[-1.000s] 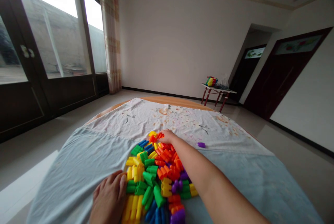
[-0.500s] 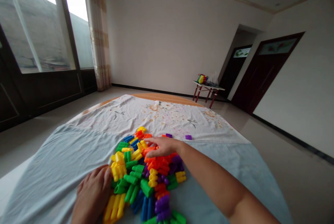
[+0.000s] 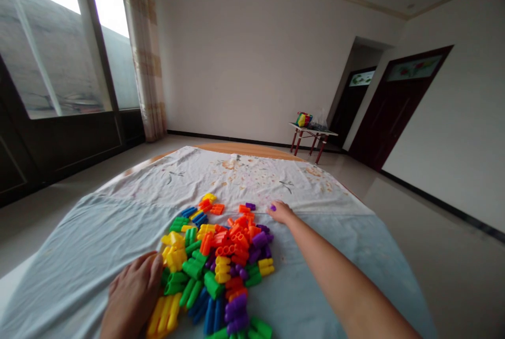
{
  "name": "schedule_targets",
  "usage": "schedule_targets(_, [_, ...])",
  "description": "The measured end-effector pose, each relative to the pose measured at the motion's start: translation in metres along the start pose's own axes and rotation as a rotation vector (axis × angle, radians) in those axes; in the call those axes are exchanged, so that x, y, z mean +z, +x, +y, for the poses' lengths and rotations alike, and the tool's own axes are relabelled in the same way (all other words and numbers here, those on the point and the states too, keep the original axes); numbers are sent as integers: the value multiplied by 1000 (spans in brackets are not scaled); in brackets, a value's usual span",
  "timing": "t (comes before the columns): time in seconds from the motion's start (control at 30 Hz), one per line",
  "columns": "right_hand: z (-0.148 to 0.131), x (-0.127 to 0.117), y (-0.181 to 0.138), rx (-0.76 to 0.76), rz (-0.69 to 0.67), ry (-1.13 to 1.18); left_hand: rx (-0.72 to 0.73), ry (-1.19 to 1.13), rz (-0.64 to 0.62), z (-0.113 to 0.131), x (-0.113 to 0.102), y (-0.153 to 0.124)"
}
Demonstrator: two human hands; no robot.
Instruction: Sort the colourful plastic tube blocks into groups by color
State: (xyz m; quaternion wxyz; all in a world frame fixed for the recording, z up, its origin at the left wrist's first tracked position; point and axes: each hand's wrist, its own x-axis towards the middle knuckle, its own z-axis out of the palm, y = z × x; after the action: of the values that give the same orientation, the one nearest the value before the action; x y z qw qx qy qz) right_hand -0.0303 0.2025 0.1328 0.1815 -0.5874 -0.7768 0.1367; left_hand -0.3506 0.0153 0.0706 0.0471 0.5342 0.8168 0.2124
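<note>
Beyond the right side of the pile, my right hand (image 3: 281, 212) has its fingers closed on a small purple building block (image 3: 273, 208), mostly covered by them. My left hand (image 3: 133, 287) lies on the cloth with its palm down and fingers laid forward, against the pile's left edge. Close by its fingertips are yellow blocks (image 3: 173, 255) and green blocks (image 3: 175, 282). Between the hands spreads a heap of plastic tube-shaped blocks, with orange blocks (image 3: 236, 241) in the middle, purple blocks (image 3: 261, 239) at the right and blue blocks (image 3: 213, 313) nearest me.
A pale blue and white flowered cloth (image 3: 323, 270) covers the round table, whose wooden edge (image 3: 240, 148) shows at the far side. Another purple block (image 3: 250, 206) lies at the pile's far edge. A small table (image 3: 313, 129) by the wall carries a colourful bag (image 3: 303, 119).
My right hand has moved right, from above the orange blocks to the single purple block, and closed on it. My left hand has stayed beside the pile. The view has shifted slightly.
</note>
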Motion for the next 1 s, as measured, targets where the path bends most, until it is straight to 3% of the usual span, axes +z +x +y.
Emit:
schedule_targets(0.2, [-29,35,15,-198,-228,145,2,2,9,-2,1,0])
schedule_targets(0.47, [-70,59,61,-156,-93,177,-4,0,22,5,-1,-4])
schedule_targets(0.6, [-96,81,82,-123,-155,145,-10,-9,9,7,-2,-8])
schedule_targets(0.73, [-125,98,82,-188,-267,136,-20,-20,-4,11,-6,-12])
schedule_targets(0.9, [-138,82,59,-332,-480,175,-31,-32,-13,12,-7,-10])
schedule_targets(1.0, [-126,54,37,-392,-441,266,-35,-29,-16,9,-6,-6])
